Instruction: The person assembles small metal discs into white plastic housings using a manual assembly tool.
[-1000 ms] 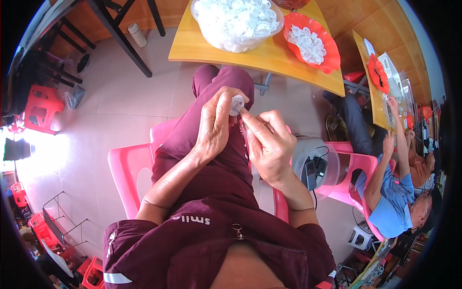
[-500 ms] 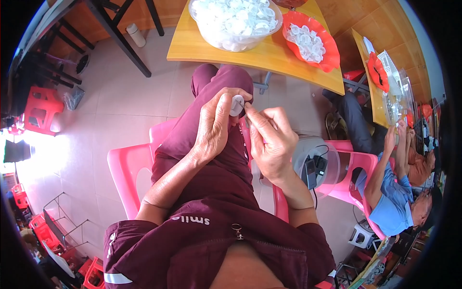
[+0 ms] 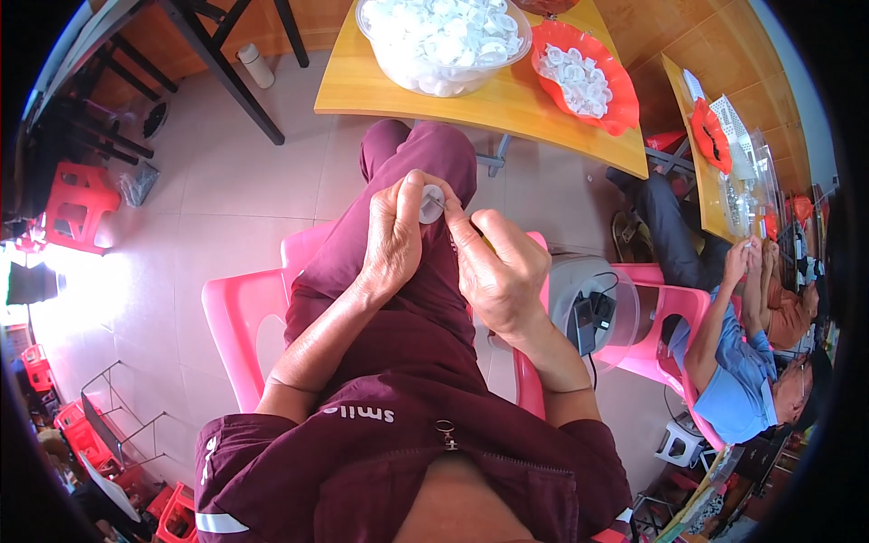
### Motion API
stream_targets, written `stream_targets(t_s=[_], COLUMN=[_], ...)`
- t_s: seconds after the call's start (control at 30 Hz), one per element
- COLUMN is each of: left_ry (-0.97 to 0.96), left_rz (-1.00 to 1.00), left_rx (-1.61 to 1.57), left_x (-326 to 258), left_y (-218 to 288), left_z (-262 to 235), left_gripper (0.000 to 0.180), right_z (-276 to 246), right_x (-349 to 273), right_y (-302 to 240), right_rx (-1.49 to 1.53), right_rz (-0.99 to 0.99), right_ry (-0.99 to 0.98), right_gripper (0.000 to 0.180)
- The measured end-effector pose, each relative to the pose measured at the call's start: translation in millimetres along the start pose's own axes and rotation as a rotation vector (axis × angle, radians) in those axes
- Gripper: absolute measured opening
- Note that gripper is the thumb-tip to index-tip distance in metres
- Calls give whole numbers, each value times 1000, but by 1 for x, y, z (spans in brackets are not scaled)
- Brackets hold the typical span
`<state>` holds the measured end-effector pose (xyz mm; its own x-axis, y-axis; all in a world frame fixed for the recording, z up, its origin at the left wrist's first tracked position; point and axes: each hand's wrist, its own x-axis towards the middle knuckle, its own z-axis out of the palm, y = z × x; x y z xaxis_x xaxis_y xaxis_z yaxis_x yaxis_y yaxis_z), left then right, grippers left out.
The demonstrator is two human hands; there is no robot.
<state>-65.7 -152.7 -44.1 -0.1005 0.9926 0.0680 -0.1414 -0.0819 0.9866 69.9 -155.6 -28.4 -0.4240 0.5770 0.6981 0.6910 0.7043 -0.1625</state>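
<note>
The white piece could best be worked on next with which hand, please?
Probably the right hand: its fingertips seem to pinch a thin item at the white piece, which the left hand holds.

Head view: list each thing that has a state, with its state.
Small round white plastic piece: held in the left hand.
Thin dark tool: held in the right hand, tip at the piece.
Clear round plastic bowl: uncovered, heaped with white pieces.
Red wavy-rimmed dish: uncovered, holding white pieces.
Near pink plastic chair: occupied.

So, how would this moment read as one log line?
left hand: holds round white piece | right hand: pinches thin item over it | table: clear bowl and red dish, both holding white pieces
</note>
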Motion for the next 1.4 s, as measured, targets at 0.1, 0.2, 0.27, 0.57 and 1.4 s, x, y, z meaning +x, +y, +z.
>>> stream_targets(t_s=[0.1,0.2,0.27,0.57,1.4], left_ry=[-4,-14,-20,-86,-216], left_rz=[60,57,61,-62,-86], left_rx=[121,183,203,158,357], left_x=[0,0,2,7,17], left_y=[-1,0,-2,-21,-56], left_z=[-2,-3,-4,-11,-12], left_gripper=[28,27,28,37,34], right_z=[-3,-4,-5,-3,6], right_x=[1,1,2,-1,-13], right_y=[-1,-3,-5,-4,-24], right_rx=[-35,-105,-151,-283,-381], right_rz=[-27,-73,-109,-202,-84], right_ry=[-43,-114,-158,-256,-417], right_gripper=[33,29,23,8,13])
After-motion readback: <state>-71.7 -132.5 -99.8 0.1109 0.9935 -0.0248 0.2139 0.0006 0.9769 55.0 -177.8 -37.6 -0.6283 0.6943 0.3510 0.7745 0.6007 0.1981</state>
